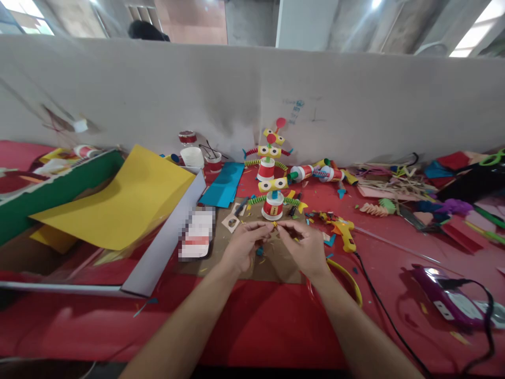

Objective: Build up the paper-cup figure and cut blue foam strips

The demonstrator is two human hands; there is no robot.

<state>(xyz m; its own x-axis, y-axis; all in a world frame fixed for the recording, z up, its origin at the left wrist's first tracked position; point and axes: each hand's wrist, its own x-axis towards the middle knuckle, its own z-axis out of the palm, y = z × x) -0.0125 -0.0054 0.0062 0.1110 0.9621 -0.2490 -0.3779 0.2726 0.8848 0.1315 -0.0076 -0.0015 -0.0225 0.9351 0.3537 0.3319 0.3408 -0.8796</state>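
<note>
Between their fingertips, my left hand and my right hand pinch a small yellow paper piece; its exact shape is too small to make out. Just beyond them stands a paper-cup figure with a yellow eyed head and green folded-paper arms. Under both hands lies a brown board with paper scraps on it. A yellow hot glue gun rests to the right of my right hand. Below it, partly hidden by my right wrist, is a yellow tape roll.
More cup figures stand behind, and others lie on their sides. Blue paper lies back left, beside an open box with yellow sheets. A purple power strip and cords are at right. A white partition closes the back.
</note>
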